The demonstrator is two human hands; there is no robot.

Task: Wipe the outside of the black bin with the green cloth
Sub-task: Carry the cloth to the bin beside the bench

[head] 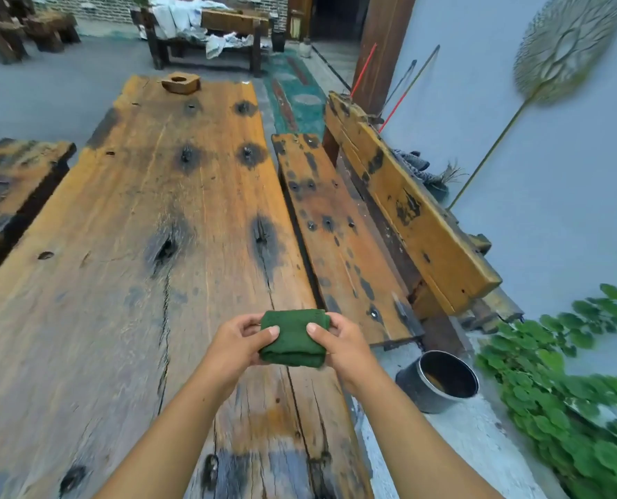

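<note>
Head view, left hand (pixel 237 342) and right hand (pixel 339 340) gripping folded green cloth (pixel 293 336), black bin (pixel 436 381) apart

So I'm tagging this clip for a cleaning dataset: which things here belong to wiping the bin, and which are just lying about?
Part of the job:
- green cloth, folded, held by left hand and right hand
- black bin, on the ground right of the table, untouched

Just lying about:
- wooden table
- wooden block at its far end
- bench
- green plants
</note>
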